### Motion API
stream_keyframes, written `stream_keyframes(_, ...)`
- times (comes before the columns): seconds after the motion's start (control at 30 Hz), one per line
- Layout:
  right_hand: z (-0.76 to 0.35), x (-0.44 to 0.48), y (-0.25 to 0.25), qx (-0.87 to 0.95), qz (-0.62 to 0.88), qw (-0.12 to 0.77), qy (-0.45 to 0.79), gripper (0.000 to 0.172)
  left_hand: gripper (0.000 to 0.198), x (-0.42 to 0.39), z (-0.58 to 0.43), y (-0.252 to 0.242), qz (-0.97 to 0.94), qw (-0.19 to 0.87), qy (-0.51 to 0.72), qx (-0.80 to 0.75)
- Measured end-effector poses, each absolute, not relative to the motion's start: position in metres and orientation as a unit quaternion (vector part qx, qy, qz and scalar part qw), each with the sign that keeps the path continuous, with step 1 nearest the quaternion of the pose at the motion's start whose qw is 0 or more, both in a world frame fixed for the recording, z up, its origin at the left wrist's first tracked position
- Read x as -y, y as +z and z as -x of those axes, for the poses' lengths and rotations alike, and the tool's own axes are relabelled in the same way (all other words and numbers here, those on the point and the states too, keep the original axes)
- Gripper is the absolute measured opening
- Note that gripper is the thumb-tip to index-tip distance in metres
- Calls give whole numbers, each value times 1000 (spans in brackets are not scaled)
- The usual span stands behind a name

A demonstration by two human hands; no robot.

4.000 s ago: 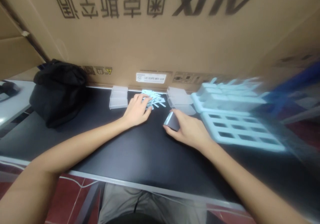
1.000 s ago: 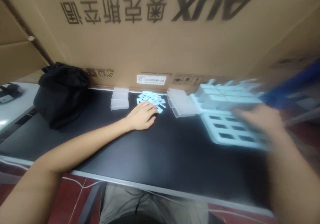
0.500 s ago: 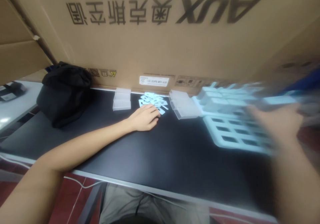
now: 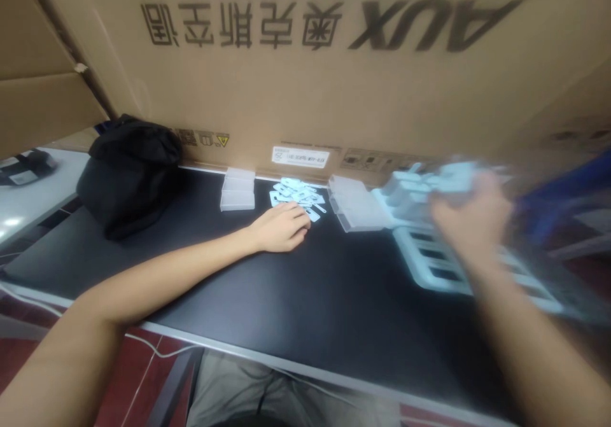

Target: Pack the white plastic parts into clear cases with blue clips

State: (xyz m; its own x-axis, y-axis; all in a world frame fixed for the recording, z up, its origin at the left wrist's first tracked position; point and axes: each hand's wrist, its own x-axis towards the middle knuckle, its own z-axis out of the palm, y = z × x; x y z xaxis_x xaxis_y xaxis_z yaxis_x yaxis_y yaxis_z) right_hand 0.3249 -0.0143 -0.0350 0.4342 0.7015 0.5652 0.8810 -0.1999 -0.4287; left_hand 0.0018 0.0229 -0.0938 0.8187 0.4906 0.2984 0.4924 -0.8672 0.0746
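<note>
My left hand (image 4: 282, 228) rests on the black table with its fingers loosely bent and nothing visible in it. Its fingertips lie at the near edge of a pile of flat light blue plastic pieces (image 4: 298, 190). On the right, my right hand (image 4: 480, 214) is smeared by motion. It grips a light blue plastic box (image 4: 456, 175), blurred, above a group of similar light blue boxes (image 4: 405, 188). Under my right forearm lies a light blue grid tray (image 4: 420, 271) with rectangular openings, partly covered by that arm.
Clear plastic cases lie either side of the pile, one on the left (image 4: 237, 190) and one on the right (image 4: 358, 203). A black bag (image 4: 126, 175) sits at the left. Behind the table (image 4: 305, 300) stands a large cardboard box (image 4: 267, 90). A white cable (image 4: 160, 354) hangs below the front edge.
My right hand has moved left with the light blue box, from the far right to above the other boxes. My left hand stays by the pile. The view has shifted slightly.
</note>
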Motion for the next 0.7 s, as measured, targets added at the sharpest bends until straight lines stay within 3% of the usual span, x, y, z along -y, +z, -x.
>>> stream_keyframes(0.17, -275, -16, -26, 693, 699, 142, -107, 56, 23, -24, -2, -95, 955, 13, -156, 251)
stream_keyframes(0.33, -239, -46, -21, 748, 645, 26, -153, 75, 22, -25, -2, -97, 956, 15, -161, 245)
stream_keyframes(0.7, -215, -70, -20, 767, 617, -37, -172, 68, 21, -26, -5, -99, 958, 0, -165, 235)
